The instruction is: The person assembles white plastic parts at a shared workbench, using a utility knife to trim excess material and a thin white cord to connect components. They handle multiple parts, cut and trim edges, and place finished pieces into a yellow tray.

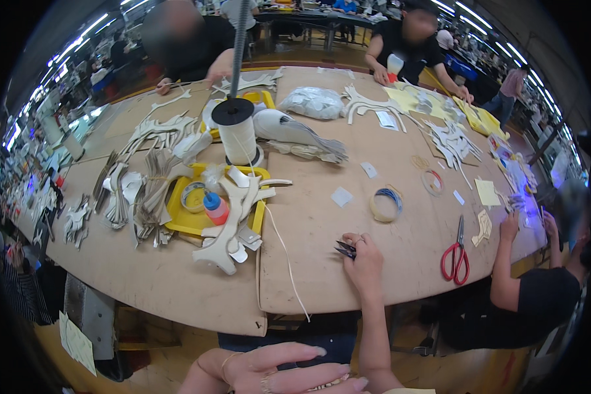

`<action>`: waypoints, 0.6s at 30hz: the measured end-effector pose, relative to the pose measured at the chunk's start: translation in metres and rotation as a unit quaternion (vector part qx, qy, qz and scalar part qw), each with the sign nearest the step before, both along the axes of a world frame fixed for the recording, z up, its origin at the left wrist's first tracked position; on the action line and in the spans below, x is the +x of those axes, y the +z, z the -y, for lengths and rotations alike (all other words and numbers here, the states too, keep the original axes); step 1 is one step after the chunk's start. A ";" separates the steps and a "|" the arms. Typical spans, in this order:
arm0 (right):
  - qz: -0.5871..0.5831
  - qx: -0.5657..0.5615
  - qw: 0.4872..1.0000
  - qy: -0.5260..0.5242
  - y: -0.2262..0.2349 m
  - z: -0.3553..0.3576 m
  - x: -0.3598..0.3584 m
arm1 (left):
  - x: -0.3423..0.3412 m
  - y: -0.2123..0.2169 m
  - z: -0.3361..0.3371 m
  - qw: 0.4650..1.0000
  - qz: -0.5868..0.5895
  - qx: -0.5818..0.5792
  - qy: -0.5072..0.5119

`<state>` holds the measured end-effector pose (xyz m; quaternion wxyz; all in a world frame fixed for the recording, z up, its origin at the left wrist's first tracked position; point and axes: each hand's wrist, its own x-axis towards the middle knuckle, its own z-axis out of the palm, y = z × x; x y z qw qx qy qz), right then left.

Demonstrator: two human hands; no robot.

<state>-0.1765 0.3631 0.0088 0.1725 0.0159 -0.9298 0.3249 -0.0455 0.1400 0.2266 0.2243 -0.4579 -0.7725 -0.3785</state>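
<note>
My right hand [364, 261] rests on the table near its front edge, its fingers closed round small black thread snips [345, 249] whose blades point left. Close to the camera at the lower edge is my left hand [279, 371], fingers stretched to the right and partly spread, with rings on it. Nothing held shows in it, though the frame cuts off its lower part. A pale edge of some piece [410, 391] peeks in beside my right forearm. Right of the snips lie red-handled scissors [456, 255], and beyond them a roll of tape [386, 205].
A yellow tray [177, 197] holds cut cream pieces [233, 223] and a red bottle with a blue cap [215, 207]. A spool of white cord [238, 134] stands behind it, its cord trailing off the front edge. Co-workers sit at the far side and right.
</note>
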 end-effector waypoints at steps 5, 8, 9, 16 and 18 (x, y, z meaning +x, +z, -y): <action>-0.005 0.035 0.999 -0.011 0.002 0.001 0.000 | 0.018 0.004 0.016 0.995 -0.029 -0.083 0.048; -0.005 0.045 0.999 -0.013 0.001 0.000 0.000 | 0.026 -0.003 0.017 0.994 -0.070 -0.019 0.083; -0.002 0.046 0.999 -0.013 0.000 0.000 0.000 | 0.025 -0.009 0.013 0.992 -0.090 0.023 0.089; -0.005 0.010 1.000 -0.019 -0.006 0.001 -0.001 | 0.015 -0.040 0.011 0.874 0.169 0.432 -0.145; -0.001 0.003 1.000 -0.011 -0.005 0.001 -0.001 | 0.008 -0.042 0.022 0.823 0.199 0.460 -0.268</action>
